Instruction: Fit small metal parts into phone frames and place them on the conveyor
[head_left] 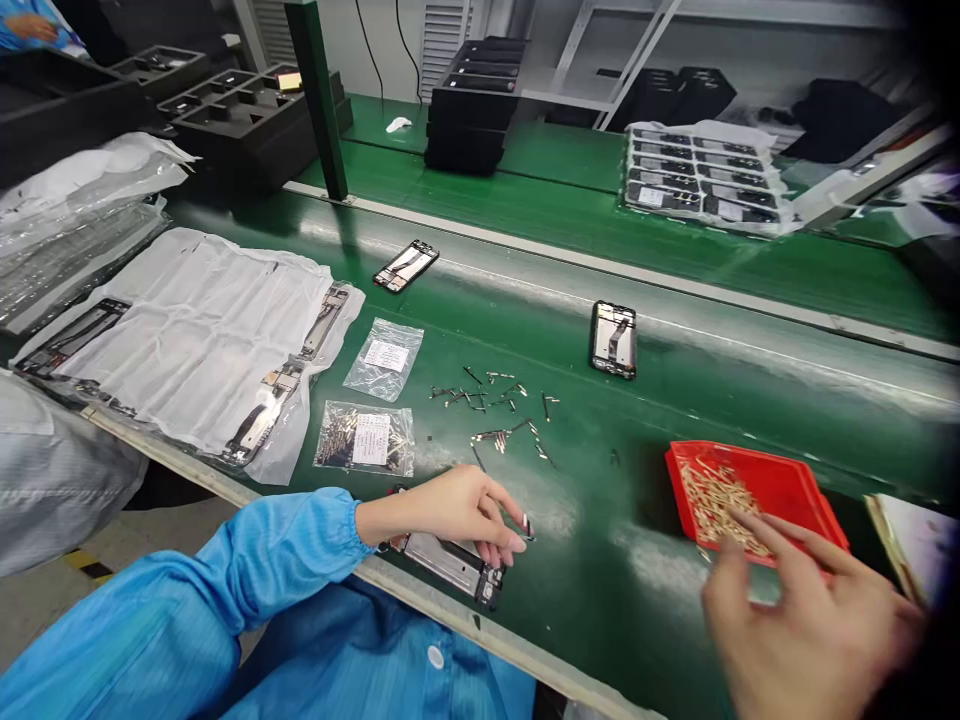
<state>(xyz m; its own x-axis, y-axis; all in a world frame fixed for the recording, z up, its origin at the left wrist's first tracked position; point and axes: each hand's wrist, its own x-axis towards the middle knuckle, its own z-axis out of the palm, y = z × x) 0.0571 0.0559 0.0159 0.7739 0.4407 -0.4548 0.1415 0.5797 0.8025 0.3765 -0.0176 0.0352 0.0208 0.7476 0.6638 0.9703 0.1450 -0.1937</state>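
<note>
Left hand (469,508) is pinching something dark (529,533), partly covering a near phone frame (442,568); right hand (817,610) is blurring, grip unclear; green bench (577,620) is gleaming.

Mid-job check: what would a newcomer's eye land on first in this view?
Probably the red tray at right, with small gold-coloured parts in it and the blurred right hand at its near edge. Next, the blue sleeve at lower left, its left hand over a phone frame, pinching a small dark part.
</note>
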